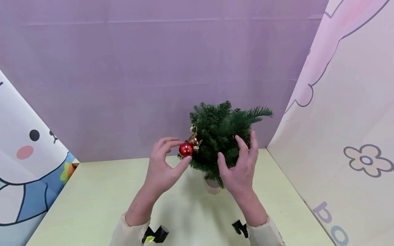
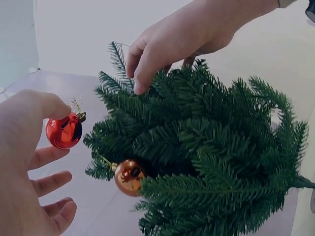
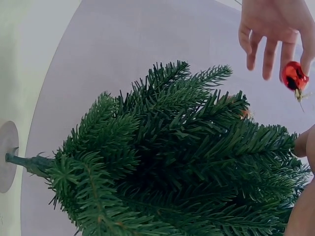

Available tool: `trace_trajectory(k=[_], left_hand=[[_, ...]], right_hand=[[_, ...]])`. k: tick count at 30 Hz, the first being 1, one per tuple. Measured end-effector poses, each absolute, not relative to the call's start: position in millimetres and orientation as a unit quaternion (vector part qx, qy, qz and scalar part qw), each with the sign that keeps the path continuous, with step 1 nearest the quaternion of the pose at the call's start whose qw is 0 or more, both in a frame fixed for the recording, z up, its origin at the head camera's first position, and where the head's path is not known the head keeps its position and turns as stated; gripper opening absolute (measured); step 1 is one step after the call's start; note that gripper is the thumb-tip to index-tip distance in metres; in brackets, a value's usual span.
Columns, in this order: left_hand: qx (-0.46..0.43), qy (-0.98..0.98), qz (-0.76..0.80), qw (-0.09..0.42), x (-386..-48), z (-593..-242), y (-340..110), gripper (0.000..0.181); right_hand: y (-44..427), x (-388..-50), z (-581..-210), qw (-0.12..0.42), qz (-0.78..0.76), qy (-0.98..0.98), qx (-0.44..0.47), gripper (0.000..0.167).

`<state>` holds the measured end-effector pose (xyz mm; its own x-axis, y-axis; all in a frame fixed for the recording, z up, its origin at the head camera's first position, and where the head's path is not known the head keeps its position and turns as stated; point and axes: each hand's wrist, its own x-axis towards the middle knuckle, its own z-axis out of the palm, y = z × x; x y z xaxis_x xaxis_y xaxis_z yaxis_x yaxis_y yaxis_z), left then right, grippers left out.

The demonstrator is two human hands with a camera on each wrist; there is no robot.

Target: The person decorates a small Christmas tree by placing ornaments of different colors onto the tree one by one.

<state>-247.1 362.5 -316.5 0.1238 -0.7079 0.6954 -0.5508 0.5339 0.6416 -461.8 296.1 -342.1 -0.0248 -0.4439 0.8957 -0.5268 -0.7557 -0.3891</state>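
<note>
Between thumb and fingers my left hand [image 1: 163, 167] pinches a shiny red Christmas ball [image 1: 186, 149] with a gold cap, just left of a small artificial Christmas tree [image 1: 215, 126]. On the tree's left side hangs a copper-coloured ball [image 2: 130, 178], near the red one, with a small gold ornament [image 1: 193, 128] above it in the head view. My right hand [image 1: 241, 167] is at the tree's right front, fingers spread and slightly bent; in the left wrist view its fingertips reach the branches. Whether they touch is unclear.
The tree stands on a round pale base [image 1: 213, 187] on a light yellow-green table [image 1: 101, 198]. A purple backdrop [image 1: 138, 68] rises behind it. Cartoon-printed panels flank the table at left [image 1: 27, 164] and right [image 1: 332, 130].
</note>
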Motion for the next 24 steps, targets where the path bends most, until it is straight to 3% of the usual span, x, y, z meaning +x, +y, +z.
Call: trace_trajectory(k=[8, 15, 24], left_hand=[[0.468, -0.673, -0.075, 0.568, -255.2, -308.4, 358.6, 0.034], [0.449, -0.69, -0.068, 0.564, -258.6, -300.1, 356.2, 0.034], [0.424, -0.703, -0.055, 0.568, -260.7, -300.2, 353.5, 0.035]], right_hand=[[302.7, -462.3, -333.5, 0.06, 0.622, -0.36, 0.693, 0.06], [309.3, -461.2, -306.6, 0.09, 0.642, -0.278, 0.709, 0.045], [306.8, -462.2, -270.8, 0.035, 0.588, -0.196, 0.784, 0.031]])
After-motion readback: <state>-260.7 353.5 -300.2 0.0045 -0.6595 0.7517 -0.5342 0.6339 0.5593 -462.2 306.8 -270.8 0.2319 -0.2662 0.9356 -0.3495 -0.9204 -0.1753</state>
